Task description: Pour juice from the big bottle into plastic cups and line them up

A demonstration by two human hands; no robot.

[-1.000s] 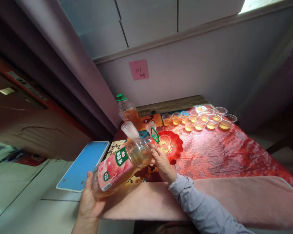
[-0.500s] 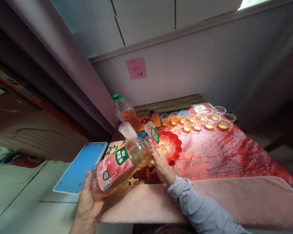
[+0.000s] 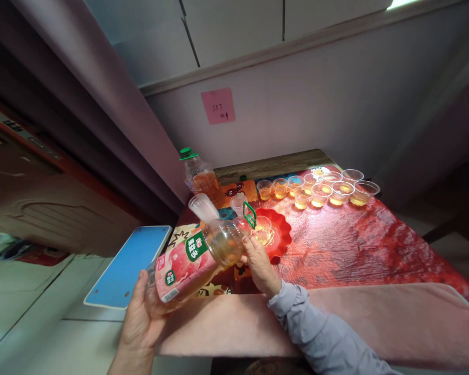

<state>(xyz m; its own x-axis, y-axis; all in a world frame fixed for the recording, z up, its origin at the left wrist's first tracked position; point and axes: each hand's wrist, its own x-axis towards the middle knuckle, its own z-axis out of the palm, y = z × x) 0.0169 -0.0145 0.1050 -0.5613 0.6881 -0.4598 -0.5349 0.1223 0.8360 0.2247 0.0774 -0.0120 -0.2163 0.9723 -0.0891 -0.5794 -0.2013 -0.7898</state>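
A large clear juice bottle (image 3: 187,263) with a pink label lies tilted between my hands, its mouth toward the right. My left hand (image 3: 140,315) is closed round the bottle's base. Near the neck, my right hand (image 3: 260,263) grips the bottle from the right side. The neck, with its green handle ring (image 3: 249,215), reaches over a red scalloped bowl (image 3: 284,237). Inside that bowl stands a clear plastic cup (image 3: 263,229) with yellowish liquid. A stack of clear cups (image 3: 204,207) lies just behind the bottle.
Several cups of yellow juice (image 3: 321,194) stand in rows at the back right. A second bottle (image 3: 203,177) with a green cap is at the back left. A small cup (image 3: 238,203) sits behind the bowl. A blue board (image 3: 128,265) lies left of the table.
Both hands keep hold of the bottle in nearly the same tilted pose. The view has shifted very slightly; nothing was let go.
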